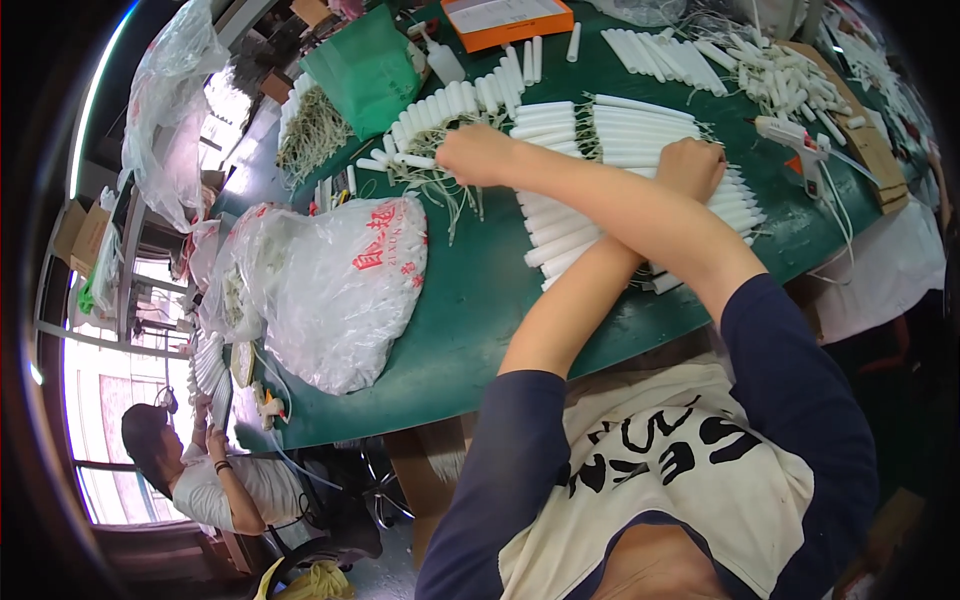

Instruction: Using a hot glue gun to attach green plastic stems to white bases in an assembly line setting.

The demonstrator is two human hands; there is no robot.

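White tubes (640, 140) lie under crossed arms; right hand (475, 155) and left hand (692, 165) grip closed on them.

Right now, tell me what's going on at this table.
A person works with crossed forearms over rows of white tubes on a green table. The right hand rests at the rows' left end, the left hand presses on the tubes further right. A glue gun lies beside them, and a plastic bag sits to the left.

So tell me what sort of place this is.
Likely a small assembly workshop: rows of white tubes laid out on a green table, a glue gun nearby, and another worker seated at the same table.
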